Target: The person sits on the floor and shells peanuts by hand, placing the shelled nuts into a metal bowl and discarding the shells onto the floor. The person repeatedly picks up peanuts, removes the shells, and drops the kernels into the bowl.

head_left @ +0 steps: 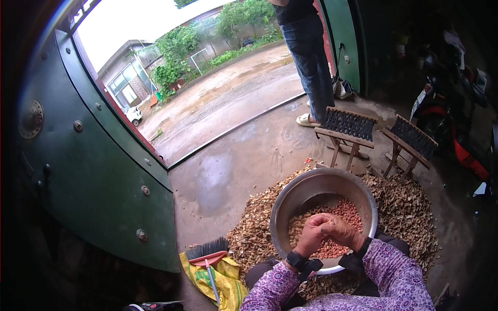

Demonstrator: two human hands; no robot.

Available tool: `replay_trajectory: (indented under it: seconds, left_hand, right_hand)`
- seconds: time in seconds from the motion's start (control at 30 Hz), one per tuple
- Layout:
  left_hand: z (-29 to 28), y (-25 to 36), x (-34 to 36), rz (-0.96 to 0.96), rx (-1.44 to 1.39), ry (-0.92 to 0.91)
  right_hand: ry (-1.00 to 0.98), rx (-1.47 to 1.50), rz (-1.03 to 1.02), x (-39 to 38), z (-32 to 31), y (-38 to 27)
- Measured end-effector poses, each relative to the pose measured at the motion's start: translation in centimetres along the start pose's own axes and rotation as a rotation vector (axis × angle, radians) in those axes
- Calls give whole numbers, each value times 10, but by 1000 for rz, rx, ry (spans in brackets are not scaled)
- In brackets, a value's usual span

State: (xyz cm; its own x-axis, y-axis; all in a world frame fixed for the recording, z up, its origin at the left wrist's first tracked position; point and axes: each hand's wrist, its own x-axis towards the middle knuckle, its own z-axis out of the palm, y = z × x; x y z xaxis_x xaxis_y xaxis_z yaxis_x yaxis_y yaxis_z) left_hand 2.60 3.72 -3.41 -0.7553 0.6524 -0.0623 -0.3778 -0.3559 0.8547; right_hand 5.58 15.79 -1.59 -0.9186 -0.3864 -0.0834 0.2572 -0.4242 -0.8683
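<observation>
Over a wide metal basin (280, 217), my left hand (310, 236) and my right hand (342, 231) meet with their fingers pressed together. Anything pinched between them is too small or hidden to make out. Inside the basin, reddish shelled peanuts (348, 211) lie to the right and below my hands. Tan peanuts in their shells (296, 226) lie on the left side, partly behind my left hand. My wrists, wearing dark bands, are above the basin's near rim.
Broken peanut shells (249, 220) heap around the basin. A broom (207, 254) rests on a yellow sack (228, 280) at lower left. Two woven-top stools (347, 126) (412, 136) stand beyond. A person (311, 57) stands by the doorway, left of a parked motorbike (461, 140). A green metal door (98, 155) stands left.
</observation>
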Motion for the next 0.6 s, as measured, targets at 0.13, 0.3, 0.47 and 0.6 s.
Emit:
replay_trajectory:
  seconds: [0.13,0.3,0.47,0.6]
  left_hand:
    - [2,2,2,34,-95,-9]
    - [-1,-1,4,62,-99,-8]
    - [0,-6,5,86,-124,34]
    - [5,-3,13,27,-104,141]
  right_hand:
    - [9,5,3,7,-11,7]
    - [64,77,-67,10,-3,10]
    - [84,103,-51,9,-2,7]
    - [142,-6,-62,11,-20,8]
